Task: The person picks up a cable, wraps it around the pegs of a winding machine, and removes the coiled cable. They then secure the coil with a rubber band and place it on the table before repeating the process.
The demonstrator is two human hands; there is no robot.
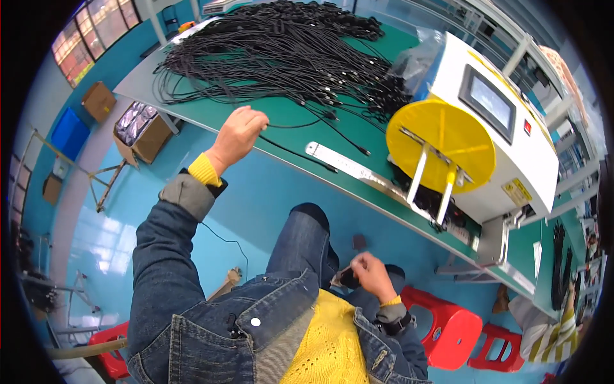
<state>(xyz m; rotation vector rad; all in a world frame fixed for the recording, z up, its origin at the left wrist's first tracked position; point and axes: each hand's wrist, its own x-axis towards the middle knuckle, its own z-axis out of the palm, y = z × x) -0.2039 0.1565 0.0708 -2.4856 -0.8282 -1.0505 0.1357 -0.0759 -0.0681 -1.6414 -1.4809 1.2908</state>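
Observation:
My left hand (240, 133), raised at the table's near edge, is closed on a black cable (295, 152). One length of it runs right from my fingers to an end near the ruler; another thin black length arcs from the hand toward the pile. My right hand (373, 275) is low over my lap with its fingers curled together; what they hold, if anything, I cannot make out. Beyond my left hand spreads a large heap of black cables (256, 54) with plugs toward its right side. A loose cable plug (364, 151) lies apart on the green mat.
A white machine (470, 70) with a screen, a yellow disc (419, 121) and two projecting rods stands on the right. A metal ruler (339, 159) lies along the table edge. Red stools (451, 333) are at lower right, near another person's striped sleeve (543, 349). An open carton (150, 141) stands left.

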